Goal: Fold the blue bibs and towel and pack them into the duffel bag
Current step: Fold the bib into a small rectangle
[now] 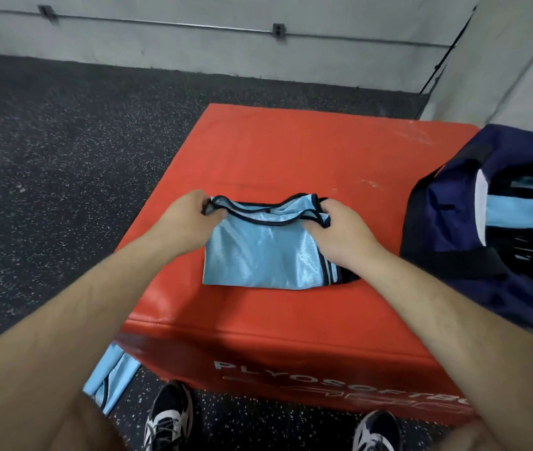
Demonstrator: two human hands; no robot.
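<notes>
I have the light blue bib (258, 252) lying on top of the red plyo box (291, 151). It is doubled into a rough rectangle, with the near edge flat and the far edge bunched. My left hand (190, 213) pinches the far left corner by its dark trim. My right hand (340, 229) pinches the far right corner, where the straps gather. Both grips are closed on cloth, with the fingers curled round the edge. I judge the step in hand to be the next fold, bringing that far edge toward me onto the near one.

To do it well I would lift both corners together and keep the cloth taut between my hands, so the slippery mesh does not sag in the middle. I would lay trim on hem before letting go. The right side needs care: dark trim sticks out under my wrist and should be tucked in, or the bundle may spring open. A flat press with open palms should finish it.

The duffel bag (519, 288) sits on the box just to the right of the bib. Its mouth looks open and shows pale blue inside, though I cannot tell whether that is packed bibs. A second bib (112, 375) lies low by the box's near left corner. I see no towel.
</notes>
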